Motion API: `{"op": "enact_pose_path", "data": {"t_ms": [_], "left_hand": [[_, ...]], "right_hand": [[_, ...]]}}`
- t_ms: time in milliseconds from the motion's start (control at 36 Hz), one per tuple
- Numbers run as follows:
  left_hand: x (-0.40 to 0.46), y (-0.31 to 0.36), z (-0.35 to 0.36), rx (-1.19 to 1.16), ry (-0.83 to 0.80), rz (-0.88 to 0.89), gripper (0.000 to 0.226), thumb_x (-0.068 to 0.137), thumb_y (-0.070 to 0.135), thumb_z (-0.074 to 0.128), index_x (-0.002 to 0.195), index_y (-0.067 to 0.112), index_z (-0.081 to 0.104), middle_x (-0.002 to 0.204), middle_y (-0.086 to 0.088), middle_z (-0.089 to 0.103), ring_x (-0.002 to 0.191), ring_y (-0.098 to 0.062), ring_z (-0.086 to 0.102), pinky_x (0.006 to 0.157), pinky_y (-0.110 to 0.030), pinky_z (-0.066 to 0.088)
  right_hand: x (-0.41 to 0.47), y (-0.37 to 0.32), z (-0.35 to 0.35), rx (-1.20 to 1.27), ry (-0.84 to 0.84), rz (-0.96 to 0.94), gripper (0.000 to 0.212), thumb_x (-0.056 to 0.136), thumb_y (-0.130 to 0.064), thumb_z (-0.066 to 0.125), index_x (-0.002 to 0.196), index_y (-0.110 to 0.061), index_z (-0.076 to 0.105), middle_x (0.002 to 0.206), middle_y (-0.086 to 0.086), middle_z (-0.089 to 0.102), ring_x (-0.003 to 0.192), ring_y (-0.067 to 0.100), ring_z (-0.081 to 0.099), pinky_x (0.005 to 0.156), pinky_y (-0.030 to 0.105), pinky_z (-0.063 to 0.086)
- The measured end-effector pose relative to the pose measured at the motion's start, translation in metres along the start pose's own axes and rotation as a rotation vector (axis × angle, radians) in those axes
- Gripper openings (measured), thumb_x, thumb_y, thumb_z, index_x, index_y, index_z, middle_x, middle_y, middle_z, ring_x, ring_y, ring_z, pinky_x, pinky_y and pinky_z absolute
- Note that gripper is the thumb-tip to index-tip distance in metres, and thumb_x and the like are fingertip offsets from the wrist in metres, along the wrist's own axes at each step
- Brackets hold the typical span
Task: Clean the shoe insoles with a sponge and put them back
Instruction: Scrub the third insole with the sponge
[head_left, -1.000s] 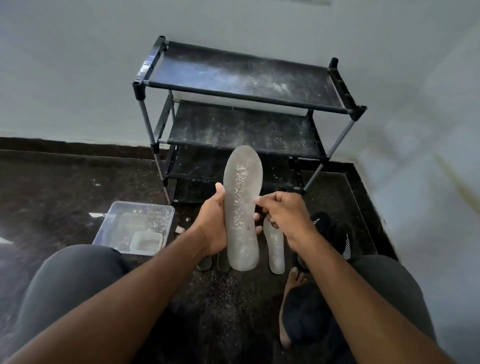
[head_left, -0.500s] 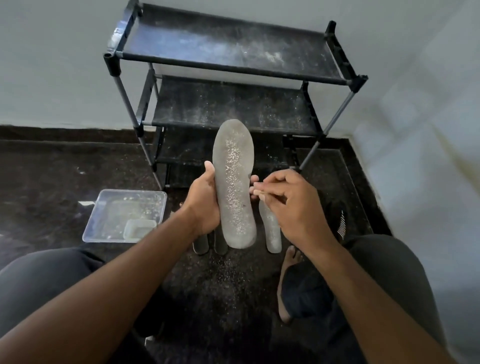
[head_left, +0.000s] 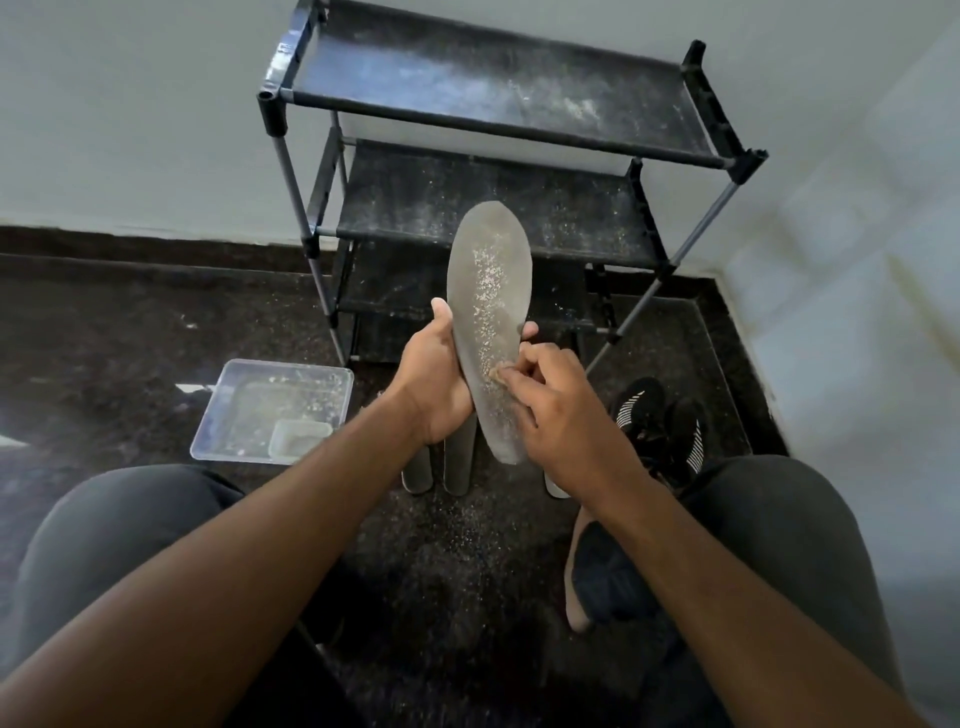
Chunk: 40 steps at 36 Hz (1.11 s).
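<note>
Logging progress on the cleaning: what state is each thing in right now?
Held insole: upright, speckled with grit
Left hand: grips insole
Right hand: fingertips on insole
Plastic tray: on floor, dirty
Shoe rack: dusty
Black shoes: on floor

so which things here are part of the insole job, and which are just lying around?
In the job:
- insole, gripped by left hand
- small sponge piece, pinched by right hand
- spare insoles on the floor
- tub
- shoes

Lying about:
- rack, dusty
- grit on the floor
</note>
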<state>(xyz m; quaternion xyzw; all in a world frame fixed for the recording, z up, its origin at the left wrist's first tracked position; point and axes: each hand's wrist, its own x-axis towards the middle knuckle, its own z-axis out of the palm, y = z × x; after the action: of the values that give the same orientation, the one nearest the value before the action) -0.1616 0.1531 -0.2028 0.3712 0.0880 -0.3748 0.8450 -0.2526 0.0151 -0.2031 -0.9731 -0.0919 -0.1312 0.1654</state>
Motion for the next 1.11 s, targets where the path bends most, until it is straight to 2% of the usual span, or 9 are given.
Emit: {"op": "enact_pose_path", "data": {"t_ms": [194,306,417,500,611,750,806,972,1111], "left_hand": [[0.004,-0.001,-0.002,0.048,-0.016,0.003,0.081,0.105,0.067,0.017,0.139,0.006,0.059,0.130,-0.025,0.066,0.108,-0.032,0.068,0.105,-0.049,0.054],[0.009,-0.001,-0.003,0.038,-0.014,0.010,0.082,0.105,0.067,0.015,0.140,0.006,0.057,0.124,-0.022,0.069,0.101,-0.028,0.068,0.104,-0.047,0.053],[0.008,-0.003,0.001,0.047,-0.041,-0.009,0.082,0.105,0.067,0.016,0.140,0.006,0.058,0.124,-0.021,0.067,0.101,-0.029,0.066,0.102,-0.048,0.053],[0.008,-0.003,0.004,0.045,-0.050,-0.008,0.080,0.105,0.066,0.018,0.137,0.007,0.060,0.124,-0.021,0.067,0.102,-0.029,0.067,0.103,-0.049,0.053],[0.012,-0.001,0.003,0.030,-0.027,0.007,0.082,0.106,0.066,0.017,0.141,0.003,0.056,0.123,-0.023,0.068,0.101,-0.029,0.067,0.105,-0.047,0.053],[0.014,-0.004,0.000,0.021,-0.049,-0.008,0.081,0.105,0.066,0.017,0.145,0.005,0.053,0.123,-0.022,0.067,0.101,-0.029,0.066,0.104,-0.047,0.052],[0.014,-0.004,0.001,0.014,-0.063,-0.010,0.080,0.105,0.066,0.017,0.143,0.006,0.054,0.120,-0.021,0.068,0.098,-0.029,0.066,0.099,-0.047,0.055],[0.014,0.001,0.002,0.026,-0.059,0.018,0.080,0.107,0.063,0.015,0.142,0.003,0.055,0.117,-0.022,0.068,0.096,-0.027,0.067,0.100,-0.044,0.057],[0.011,-0.001,0.002,0.041,-0.048,0.004,0.078,0.107,0.064,0.016,0.143,0.005,0.054,0.118,-0.022,0.069,0.097,-0.028,0.067,0.097,-0.044,0.058]], "right_hand": [[0.002,0.004,-0.006,0.096,-0.007,-0.014,0.017,0.098,-0.017,0.066,0.107,-0.004,0.073,0.101,0.003,0.056,0.095,0.016,0.057,0.074,0.043,0.057],[-0.012,0.006,-0.020,0.213,-0.084,-0.031,0.016,0.093,-0.019,0.071,0.102,-0.007,0.078,0.093,-0.001,0.060,0.089,0.010,0.052,0.080,0.031,0.050],[-0.007,0.007,-0.033,0.127,0.106,-0.063,0.017,0.094,-0.016,0.071,0.108,-0.008,0.077,0.093,0.002,0.063,0.090,0.015,0.051,0.083,0.020,0.043],[0.002,0.006,-0.025,0.037,0.095,-0.093,0.015,0.096,-0.016,0.068,0.103,-0.005,0.076,0.092,0.005,0.064,0.088,0.020,0.052,0.079,0.034,0.050],[-0.008,0.010,-0.017,0.184,-0.134,-0.069,0.020,0.094,-0.030,0.066,0.094,-0.015,0.080,0.085,-0.007,0.062,0.086,0.013,0.046,0.072,0.046,0.049],[-0.005,0.011,-0.032,0.232,-0.004,-0.027,0.014,0.089,-0.020,0.076,0.101,-0.014,0.080,0.084,-0.005,0.063,0.083,0.014,0.047,0.076,0.017,0.038],[0.003,0.011,-0.029,0.155,0.019,-0.023,0.014,0.090,-0.022,0.075,0.100,-0.013,0.080,0.084,-0.003,0.063,0.084,0.016,0.046,0.074,0.022,0.041],[-0.010,0.013,-0.034,0.281,-0.296,-0.039,0.010,0.085,-0.026,0.078,0.093,-0.021,0.082,0.085,-0.016,0.064,0.084,0.012,0.052,0.078,0.042,0.049],[-0.001,0.015,-0.041,0.316,-0.102,-0.006,0.015,0.085,-0.021,0.080,0.099,-0.020,0.082,0.086,-0.009,0.069,0.080,0.012,0.050,0.072,0.019,0.038]]}}
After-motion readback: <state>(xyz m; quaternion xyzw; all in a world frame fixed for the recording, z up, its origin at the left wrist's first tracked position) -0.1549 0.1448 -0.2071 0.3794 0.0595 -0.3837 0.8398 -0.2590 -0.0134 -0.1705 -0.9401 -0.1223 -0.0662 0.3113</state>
